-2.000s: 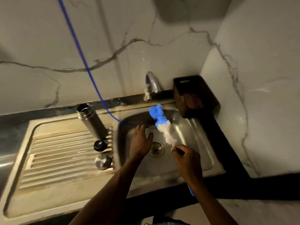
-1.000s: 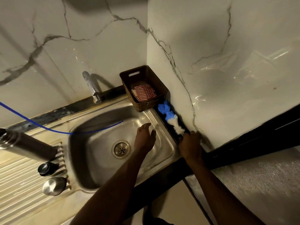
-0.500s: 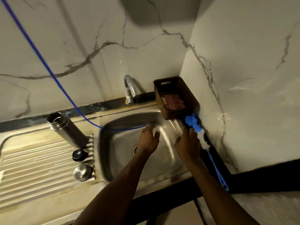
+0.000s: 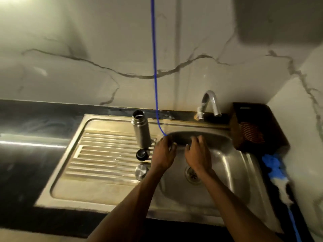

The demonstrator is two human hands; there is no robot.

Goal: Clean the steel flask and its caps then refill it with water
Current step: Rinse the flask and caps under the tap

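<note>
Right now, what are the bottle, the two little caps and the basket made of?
The bottle looks like brushed steel, with a dull grey shine. The round cap seems steel too, with a shiny top. The dark cap may be black plastic. The basket looks like brown woven plastic or wicker; hard to tell.

Veined marble walls (image 4: 104,49) meet at a corner; black countertop (image 4: 26,163), seemingly dim.

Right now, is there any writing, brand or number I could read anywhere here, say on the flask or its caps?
None can be read.
Steel flask: plain metal, no label visible.
Black cap and steel cap: no markings visible.
Brown basket: too dark to tell.
</note>
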